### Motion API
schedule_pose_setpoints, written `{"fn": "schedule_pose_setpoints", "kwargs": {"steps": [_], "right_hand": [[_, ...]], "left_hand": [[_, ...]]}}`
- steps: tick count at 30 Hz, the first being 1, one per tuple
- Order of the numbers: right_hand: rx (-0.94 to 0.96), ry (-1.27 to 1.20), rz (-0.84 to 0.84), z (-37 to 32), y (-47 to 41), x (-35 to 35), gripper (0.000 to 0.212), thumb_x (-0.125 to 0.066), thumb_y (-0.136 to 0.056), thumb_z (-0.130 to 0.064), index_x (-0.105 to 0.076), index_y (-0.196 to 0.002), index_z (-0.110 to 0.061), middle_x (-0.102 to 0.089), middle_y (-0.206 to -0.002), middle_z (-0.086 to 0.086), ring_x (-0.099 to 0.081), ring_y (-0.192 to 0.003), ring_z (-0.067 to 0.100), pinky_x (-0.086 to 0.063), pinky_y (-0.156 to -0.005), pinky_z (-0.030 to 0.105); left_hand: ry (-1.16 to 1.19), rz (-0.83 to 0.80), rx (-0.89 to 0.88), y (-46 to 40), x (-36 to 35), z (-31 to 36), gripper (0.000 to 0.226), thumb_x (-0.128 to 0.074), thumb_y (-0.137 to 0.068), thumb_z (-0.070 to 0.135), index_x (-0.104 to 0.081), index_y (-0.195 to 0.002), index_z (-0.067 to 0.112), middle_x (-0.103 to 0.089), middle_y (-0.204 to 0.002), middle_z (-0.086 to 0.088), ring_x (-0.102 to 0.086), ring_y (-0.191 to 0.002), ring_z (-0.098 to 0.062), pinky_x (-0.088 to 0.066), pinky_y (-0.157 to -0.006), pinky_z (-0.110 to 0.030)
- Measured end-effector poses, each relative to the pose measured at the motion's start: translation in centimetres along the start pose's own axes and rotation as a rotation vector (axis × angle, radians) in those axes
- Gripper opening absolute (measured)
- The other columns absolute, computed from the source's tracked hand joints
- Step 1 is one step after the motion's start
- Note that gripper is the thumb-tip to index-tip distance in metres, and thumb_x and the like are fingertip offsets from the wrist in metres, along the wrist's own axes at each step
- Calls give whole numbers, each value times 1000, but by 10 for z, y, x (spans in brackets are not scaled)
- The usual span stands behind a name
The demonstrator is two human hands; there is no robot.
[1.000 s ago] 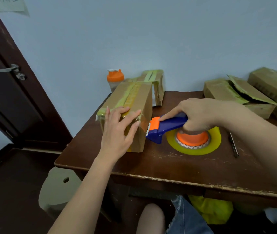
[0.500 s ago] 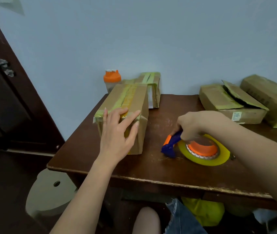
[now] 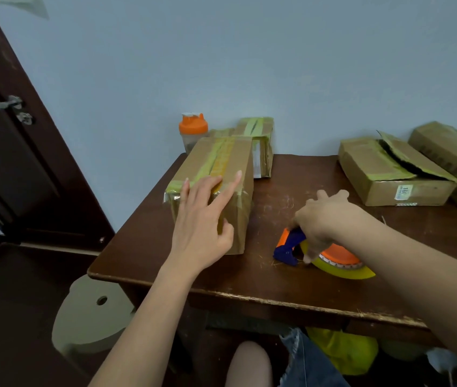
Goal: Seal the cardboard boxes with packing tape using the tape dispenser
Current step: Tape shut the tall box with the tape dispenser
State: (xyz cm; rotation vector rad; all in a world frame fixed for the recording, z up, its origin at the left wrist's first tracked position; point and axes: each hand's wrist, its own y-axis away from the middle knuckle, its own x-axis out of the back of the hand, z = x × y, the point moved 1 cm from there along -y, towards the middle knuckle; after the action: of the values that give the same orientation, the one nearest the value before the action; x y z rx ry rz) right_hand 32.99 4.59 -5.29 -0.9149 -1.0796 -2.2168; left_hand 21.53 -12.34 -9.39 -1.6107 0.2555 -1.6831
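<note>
The tape dispenser [image 3: 291, 245] lies flat on the desk [image 3: 249, 280], under the right hand [image 3: 325, 222], which touches it with loose fingers. The box [image 3: 221, 174] stands just left of it, its long side running away from the person. The left hand [image 3: 202, 219] rests flat and spread on the box's near end. An untaped box [image 3: 389, 174] waits far right.

Taped cardboard box [image 3: 233, 160] stands beside blue-orange tape dispenser [image 3: 288, 247].
Yellow tape roll [image 3: 344, 270] lies flat; dispenser rests on table.
</note>
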Motion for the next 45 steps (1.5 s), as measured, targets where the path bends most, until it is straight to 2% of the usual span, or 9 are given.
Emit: {"fn": "schedule_pose_setpoints", "kwargs": {"steps": [3,7,14,18,27,33,37,42,45], "right_hand": [[118,-140,190,1,10,4,95,-61,-75,-72,-17,-152,-40,-26,-153,8,-9,-143,35,-7,-111,67],[242,-948,716,-16,4,8,55,-45,-98,-47,-41,-145,-18,-55,-132,6,-47,-124,23,-41,-101,37],[278,-2335,232,-65,-15,-6,33,-43,-102,-39,-53,-119,-13,-63,-106,9,-63,-102,22,-54,-83,28],[295,-2432,356,-71,-15,-2,26,-55,-98,-25,-59,-120,-11,-61,-98,7,-59,-86,14,-55,-82,27],[239,-2319,531,-80,-22,-2,16,-47,-102,-25,-57,-114,-21,-66,-93,-2,-55,-71,5,-48,-64,21],[183,-2102,595,-97,-38,-2,25,-25,-106,-32,-48,-117,-33,-51,-127,4,-48,-119,20,-43,-103,45],[185,-2108,463,-91,-39,-11,23,-34,-105,-20,-53,-114,-29,-57,-113,0,-55,-98,16,-47,-72,28],[231,-1964,1011,-61,-31,-3,26,-46,-101,-11,-63,-112,-28,-62,-114,-3,-56,-100,6,-45,-82,22],[548,-1757,1231,-56,-18,15,23,-52,-100,-14,-68,-114,-20,-63,-121,-6,-54,-118,7,-43,-99,25]], "left_hand": [[133,-24,55,0,8,2,87,-48,-78,16,-14,-154,40,-30,-154,6,-20,-147,-12,13,-118,-27],[292,137,114,4,21,0,70,-49,-83,12,-35,-148,32,-29,-156,8,-19,-147,-7,3,-122,-35],[707,285,693,3,32,-33,38,-40,-105,29,-47,-141,36,-34,-151,12,-30,-138,-2,-23,-104,-13],[1054,158,749,9,14,-49,40,-32,-102,52,-44,-140,46,-46,-147,14,-43,-136,-7,-31,-116,-40],[952,231,699,25,2,-29,48,-32,-91,71,-45,-134,55,-51,-141,16,-47,-131,-8,-38,-112,-46],[868,260,735,43,1,-20,40,-28,-87,74,-38,-126,71,-43,-144,28,-41,-135,-4,-34,-113,-52],[846,235,696,45,6,-27,35,-30,-93,70,-37,-128,71,-40,-144,32,-38,-136,-1,-33,-113,-53],[724,258,560,41,23,-36,38,-33,-100,52,-41,-137,53,-42,-137,34,-35,-131,13,-32,-107,-16],[599,331,409,27,29,-37,36,-42,-101,39,-54,-134,32,-47,-145,14,-32,-138,5,-27,-116,-23]]}}
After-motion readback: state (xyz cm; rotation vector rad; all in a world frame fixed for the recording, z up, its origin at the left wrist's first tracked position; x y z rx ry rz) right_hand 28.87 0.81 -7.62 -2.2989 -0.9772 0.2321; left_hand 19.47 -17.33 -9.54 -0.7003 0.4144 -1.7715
